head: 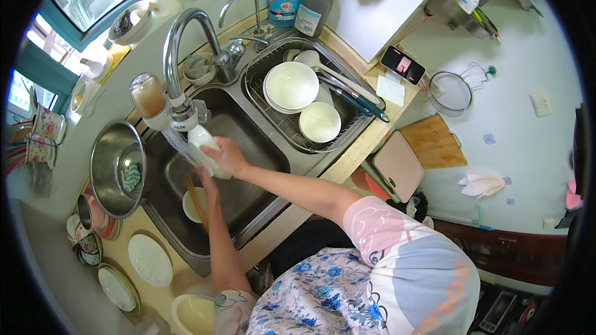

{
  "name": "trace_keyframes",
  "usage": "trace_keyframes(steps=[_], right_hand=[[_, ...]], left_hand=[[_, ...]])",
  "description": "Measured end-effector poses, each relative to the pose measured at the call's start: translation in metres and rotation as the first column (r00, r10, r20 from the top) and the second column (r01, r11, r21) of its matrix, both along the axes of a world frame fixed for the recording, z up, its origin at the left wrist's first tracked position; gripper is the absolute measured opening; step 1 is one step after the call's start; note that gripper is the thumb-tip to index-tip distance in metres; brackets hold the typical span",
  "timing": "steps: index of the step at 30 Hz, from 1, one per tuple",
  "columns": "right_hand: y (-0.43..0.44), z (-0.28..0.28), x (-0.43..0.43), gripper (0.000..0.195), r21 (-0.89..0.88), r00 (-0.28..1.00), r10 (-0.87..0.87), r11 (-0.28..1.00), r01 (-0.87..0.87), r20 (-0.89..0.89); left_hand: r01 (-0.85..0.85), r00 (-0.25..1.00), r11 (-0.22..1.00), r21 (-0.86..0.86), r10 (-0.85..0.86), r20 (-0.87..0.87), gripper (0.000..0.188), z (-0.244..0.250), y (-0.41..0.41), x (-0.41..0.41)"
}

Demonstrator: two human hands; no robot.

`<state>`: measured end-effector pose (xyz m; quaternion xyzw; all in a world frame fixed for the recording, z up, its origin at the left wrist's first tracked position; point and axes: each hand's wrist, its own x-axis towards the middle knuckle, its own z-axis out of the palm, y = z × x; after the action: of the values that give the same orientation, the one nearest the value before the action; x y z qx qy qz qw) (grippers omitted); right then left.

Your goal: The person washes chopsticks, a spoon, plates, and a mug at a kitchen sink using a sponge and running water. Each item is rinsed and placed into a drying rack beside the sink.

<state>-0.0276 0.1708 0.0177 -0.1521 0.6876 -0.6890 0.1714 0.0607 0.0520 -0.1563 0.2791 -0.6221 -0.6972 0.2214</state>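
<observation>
My right hand (226, 156) grips a white dish (198, 137), probably a bowl, tilted on its side beneath the faucet (188, 23). Water falls from the filter attachment (182, 123) along the dish. Close to the dish's lower edge is my left hand (207, 179); its fingers are partly hidden, so their grip is unclear. Under my left forearm, a small white bowl (190, 207) and several wooden chopsticks (195, 200) lie in the steel sink basin (251, 149).
On the right, a wire drying rack (260, 102) holds white bowls (292, 84) and utensils with dark green handles (351, 102). A steel basin (100, 167) with a green scrubber (132, 177) stands left of the sink. White plates (150, 260) lie on the counter. A phone (402, 65) leans at right.
</observation>
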Motion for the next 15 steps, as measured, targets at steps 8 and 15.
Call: trace_keyframes(steps=[8, 15], right_hand=[[0.007, -0.008, 0.002, 0.028, -0.007, 0.998, 0.051, 0.999, -0.051, 0.046], [0.003, 0.008, -0.007, 0.028, -0.119, 0.995, -0.004, 0.993, 0.016, 0.101]], left_hand=[[0.001, 0.963, 0.996, -0.091, 0.023, 0.268, 0.068, 0.149, 0.027, -0.019], [-0.007, 0.997, 0.951, 0.310, 0.032, -0.075, 0.065, 0.096, 0.034, 0.003]])
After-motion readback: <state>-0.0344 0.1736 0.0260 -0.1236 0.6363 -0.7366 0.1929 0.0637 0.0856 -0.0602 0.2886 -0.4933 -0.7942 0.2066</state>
